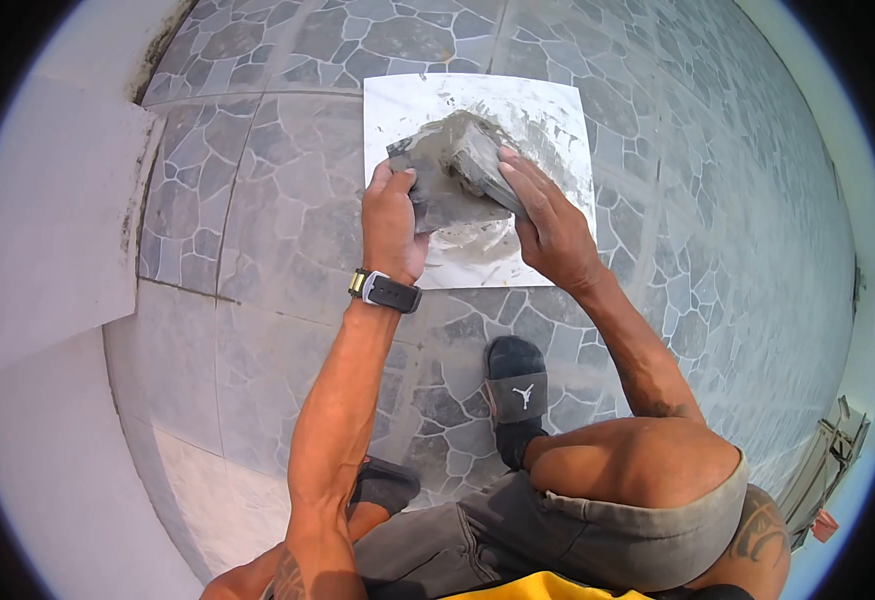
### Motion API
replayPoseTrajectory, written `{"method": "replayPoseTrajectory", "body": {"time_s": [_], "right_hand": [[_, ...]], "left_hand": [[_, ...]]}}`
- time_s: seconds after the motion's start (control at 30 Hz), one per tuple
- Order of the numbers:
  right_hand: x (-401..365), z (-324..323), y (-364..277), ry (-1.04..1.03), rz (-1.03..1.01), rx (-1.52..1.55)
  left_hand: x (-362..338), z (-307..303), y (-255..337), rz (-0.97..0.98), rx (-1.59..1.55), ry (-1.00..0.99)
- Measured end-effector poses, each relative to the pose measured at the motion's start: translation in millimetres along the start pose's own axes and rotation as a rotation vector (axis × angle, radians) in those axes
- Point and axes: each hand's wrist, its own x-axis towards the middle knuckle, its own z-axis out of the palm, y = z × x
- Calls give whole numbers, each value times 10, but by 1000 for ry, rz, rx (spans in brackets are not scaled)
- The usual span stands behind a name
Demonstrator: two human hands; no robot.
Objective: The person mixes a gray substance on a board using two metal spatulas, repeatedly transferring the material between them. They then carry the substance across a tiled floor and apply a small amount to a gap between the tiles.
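A thin dark tile piece (pixel 440 203) with wet grey mortar (pixel 436 150) over its top is in my left hand (pixel 392 216), thumb on the upper face at its left edge. My right hand (pixel 556 222) holds a flat grey mortar-smeared piece (pixel 481 160), tilted against the mortar, fingers along its right side; I cannot tell whether it is a tool or another tile. Both pieces are over a white square board (pixel 390 105) streaked with grey mortar, which lies on the floor.
Grey stone-patterned floor tiles (pixel 298 200) surround the board. A white wall (pixel 48 210) with a step stands at left. My sandalled foot (pixel 518 385) is just below the board, the other foot (pixel 386 482) farther left. Several long pieces (pixel 826 458) lean at far right.
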Motion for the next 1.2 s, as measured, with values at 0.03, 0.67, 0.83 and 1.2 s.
{"method": "replayPoseTrajectory", "body": {"time_s": [0.03, 0.67, 0.83, 1.2], "right_hand": [[-19, 12, 12, 7, 7, 2], [-125, -312, 79, 226, 897, 1302], [61, -313, -221, 183, 512, 582], [104, -47, -134, 144, -69, 13]], "left_hand": [[4, -4, -15, 20, -4, -12], [49, -105, 320, 119, 75, -69], [-37, -19, 509, 76, 34, -82], [-220, 132, 484, 71, -100, -77]]}}
